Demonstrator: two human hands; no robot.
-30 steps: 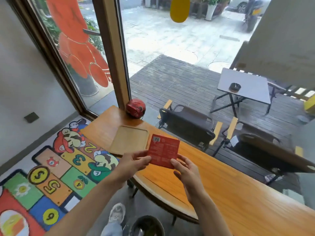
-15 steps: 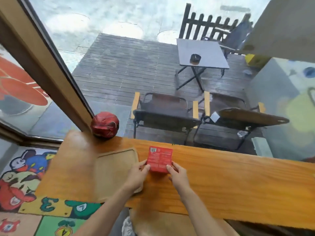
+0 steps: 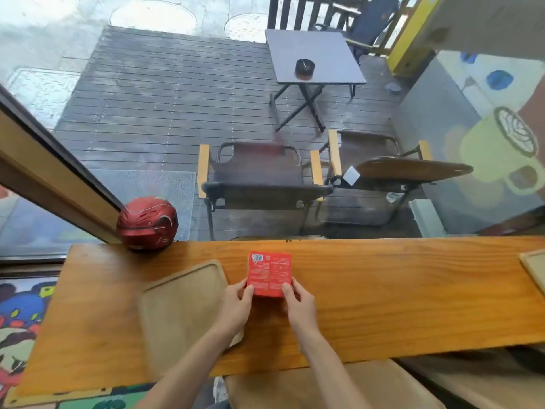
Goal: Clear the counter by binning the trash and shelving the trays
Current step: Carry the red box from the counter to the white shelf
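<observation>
A flat red packet (image 3: 269, 273) with white print and a barcode is held over the wooden counter (image 3: 383, 293). My left hand (image 3: 236, 308) grips its lower left corner and my right hand (image 3: 298, 305) grips its lower right corner. Just left of the packet a wooden tray (image 3: 182, 314) lies flat on the counter, partly under my left forearm. The corner of a second wooden tray (image 3: 535, 268) shows at the counter's right edge.
A red helmet (image 3: 147, 224) sits at the counter's far left corner against the window frame. Glass runs along the counter's far edge, with chairs and a table outside. A tan stool seat (image 3: 383, 385) is below the near edge. A colourful mat (image 3: 20, 314) covers the floor at left.
The view has swung from the counter's rounded end to face the window square on. Both hands still hold the red packet, now lower and closer to the counter beside the tray.
</observation>
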